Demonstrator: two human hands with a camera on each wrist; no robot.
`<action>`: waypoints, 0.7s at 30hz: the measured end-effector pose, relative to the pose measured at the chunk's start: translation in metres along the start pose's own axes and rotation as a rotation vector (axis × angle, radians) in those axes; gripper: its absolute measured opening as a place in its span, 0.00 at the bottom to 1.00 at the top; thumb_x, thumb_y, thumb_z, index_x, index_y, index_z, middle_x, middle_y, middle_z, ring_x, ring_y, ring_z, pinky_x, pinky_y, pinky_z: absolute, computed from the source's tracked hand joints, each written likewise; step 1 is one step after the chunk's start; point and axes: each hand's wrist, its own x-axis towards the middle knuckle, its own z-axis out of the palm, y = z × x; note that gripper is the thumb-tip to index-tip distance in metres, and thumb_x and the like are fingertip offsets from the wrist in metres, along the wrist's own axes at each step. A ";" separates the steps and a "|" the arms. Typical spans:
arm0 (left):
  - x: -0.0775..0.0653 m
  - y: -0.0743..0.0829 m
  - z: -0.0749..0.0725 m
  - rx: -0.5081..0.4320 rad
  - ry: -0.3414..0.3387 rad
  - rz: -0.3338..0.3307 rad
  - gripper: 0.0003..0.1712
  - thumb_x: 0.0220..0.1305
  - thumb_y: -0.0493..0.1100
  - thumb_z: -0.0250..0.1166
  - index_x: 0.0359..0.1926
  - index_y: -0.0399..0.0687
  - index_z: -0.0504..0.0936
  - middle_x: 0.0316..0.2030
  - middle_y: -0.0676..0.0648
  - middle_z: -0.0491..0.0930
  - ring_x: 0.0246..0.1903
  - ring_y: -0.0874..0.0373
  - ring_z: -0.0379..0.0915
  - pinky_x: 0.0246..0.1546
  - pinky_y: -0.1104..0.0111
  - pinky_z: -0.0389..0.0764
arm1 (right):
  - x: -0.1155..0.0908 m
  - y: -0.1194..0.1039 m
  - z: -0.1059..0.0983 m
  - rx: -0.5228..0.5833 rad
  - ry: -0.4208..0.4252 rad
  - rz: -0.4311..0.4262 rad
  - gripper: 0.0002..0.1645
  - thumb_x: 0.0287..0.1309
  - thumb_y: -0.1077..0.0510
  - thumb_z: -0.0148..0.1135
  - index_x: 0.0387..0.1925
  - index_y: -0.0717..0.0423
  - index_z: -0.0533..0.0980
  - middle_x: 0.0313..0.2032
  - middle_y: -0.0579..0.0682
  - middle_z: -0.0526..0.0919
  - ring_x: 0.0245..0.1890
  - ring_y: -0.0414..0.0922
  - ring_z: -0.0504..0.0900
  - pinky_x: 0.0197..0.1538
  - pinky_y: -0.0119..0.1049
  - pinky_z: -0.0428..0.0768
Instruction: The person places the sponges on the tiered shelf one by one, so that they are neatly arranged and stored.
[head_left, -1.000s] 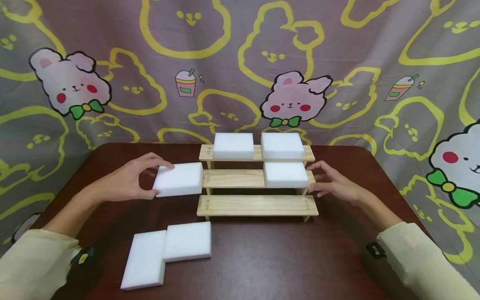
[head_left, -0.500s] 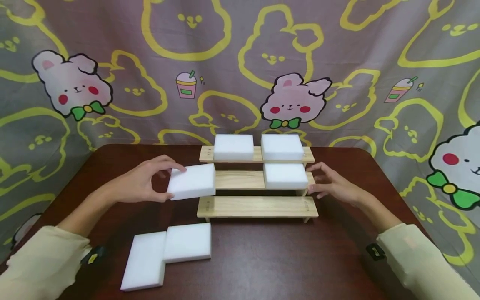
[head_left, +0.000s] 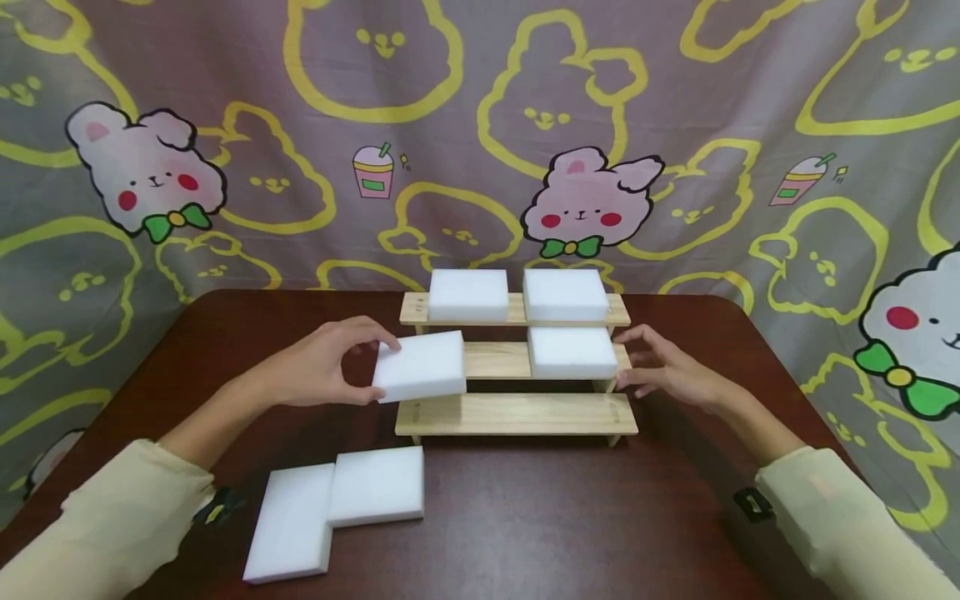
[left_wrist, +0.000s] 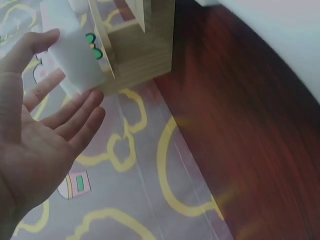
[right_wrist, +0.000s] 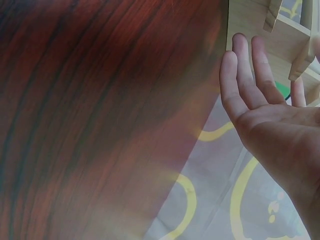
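My left hand (head_left: 324, 364) pinches a white foam block (head_left: 423, 362) between thumb and fingers. This block is over the left part of the middle tier of a wooden three-tier stand (head_left: 513, 412); whether it touches the tier is hidden. In the left wrist view the thumb lies on the block (left_wrist: 75, 52) while several fingers extend loosely. At the stand's right end, my right hand (head_left: 671, 371) holds the middle tier's end between thumb and index finger. Its other fingers (right_wrist: 242, 72) extend beside the stand in the right wrist view.
Two foam blocks stand on the top tier, a left one (head_left: 468, 293) and a right one (head_left: 566, 293). Another block (head_left: 572, 352) sits at the middle tier's right. Two more, one (head_left: 291, 521) and its neighbour (head_left: 377, 485), lie on the dark table (head_left: 570, 517). A patterned curtain (head_left: 450, 125) hangs behind.
Carrying the foam block, my left hand has moved rightward from beside the stand to over the middle tier's left part. The right hand stays at the stand's right end.
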 end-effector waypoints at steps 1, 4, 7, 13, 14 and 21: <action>0.001 0.002 0.002 0.001 -0.001 0.001 0.30 0.53 0.44 0.82 0.55 0.44 0.82 0.55 0.45 0.80 0.52 0.47 0.76 0.51 0.47 0.80 | 0.000 0.000 0.000 -0.002 0.000 -0.002 0.34 0.69 0.61 0.64 0.67 0.63 0.56 0.54 0.67 0.77 0.46 0.53 0.86 0.45 0.46 0.84; 0.004 0.006 0.006 0.012 -0.004 -0.002 0.29 0.54 0.44 0.80 0.55 0.44 0.82 0.55 0.45 0.80 0.53 0.46 0.75 0.53 0.46 0.80 | 0.000 -0.001 0.000 -0.006 -0.001 -0.006 0.34 0.69 0.61 0.64 0.67 0.63 0.56 0.55 0.68 0.76 0.47 0.54 0.86 0.45 0.46 0.84; 0.006 0.009 0.011 0.017 -0.005 -0.008 0.28 0.55 0.44 0.80 0.55 0.43 0.82 0.54 0.44 0.79 0.53 0.46 0.75 0.52 0.47 0.80 | 0.000 -0.001 0.001 -0.009 0.001 -0.003 0.34 0.69 0.61 0.64 0.67 0.63 0.56 0.56 0.69 0.75 0.47 0.54 0.86 0.45 0.46 0.84; 0.012 0.011 0.017 0.012 0.017 0.004 0.28 0.54 0.42 0.78 0.56 0.42 0.82 0.53 0.43 0.78 0.52 0.44 0.76 0.52 0.46 0.80 | -0.001 -0.001 0.002 -0.013 -0.002 -0.001 0.34 0.69 0.60 0.64 0.67 0.62 0.56 0.57 0.69 0.75 0.47 0.54 0.85 0.46 0.47 0.84; 0.013 0.011 0.018 0.012 0.019 0.007 0.28 0.54 0.42 0.78 0.56 0.41 0.82 0.53 0.43 0.78 0.52 0.44 0.76 0.52 0.46 0.80 | -0.001 -0.002 0.002 -0.014 -0.003 -0.002 0.34 0.69 0.60 0.64 0.67 0.62 0.56 0.57 0.69 0.75 0.47 0.54 0.85 0.46 0.47 0.84; 0.019 0.012 0.024 0.007 0.025 0.017 0.28 0.55 0.41 0.78 0.57 0.40 0.82 0.53 0.43 0.78 0.52 0.44 0.76 0.52 0.46 0.80 | -0.002 -0.002 0.001 -0.016 -0.006 -0.005 0.34 0.70 0.60 0.64 0.68 0.62 0.56 0.57 0.69 0.75 0.47 0.54 0.85 0.46 0.46 0.84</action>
